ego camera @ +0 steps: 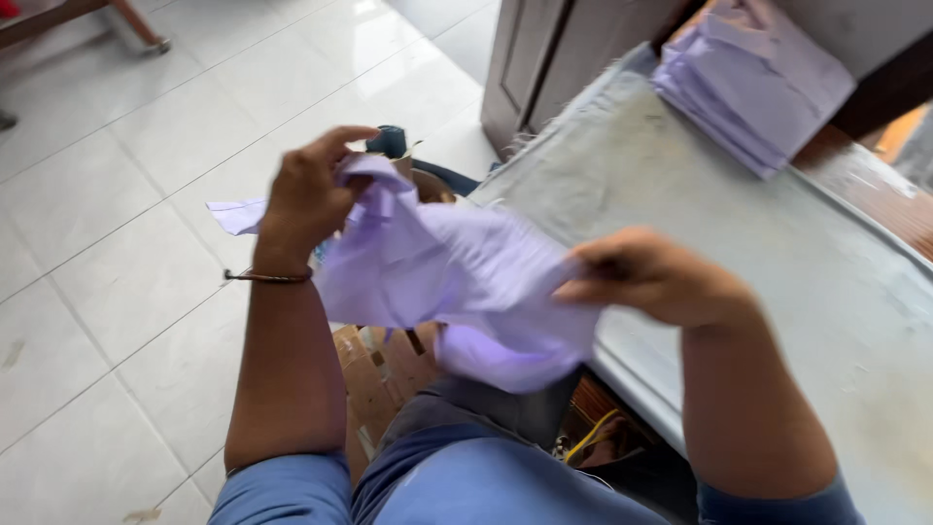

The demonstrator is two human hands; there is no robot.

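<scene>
I see both hands holding one lilac cloth piece (457, 282) in the air beside the grey-covered counter (777, 253). The left hand (306, 194) has its fingers clenched on one end, the right hand (651, 277) pinches the other. A stack of lilac pieces (748, 83) lies on the counter's far end.

We look down at a crumpled piece of thin lilac cloth (437, 277) held up between both hands, above the lap. The left hand (309, 194) pinches the cloth's upper edge — a thin brown band circles that wrist — while the right hand (653, 277) grips the opposite side, fingers curled onto the fabric. To the right lies a grey padded table (739, 233) with frayed edges; at its far end rests a stack of folded lilac cloth pieces (753, 83). White glossy floor tiles (117, 243) fill the left — blue sleeves show at the bottom.
</scene>
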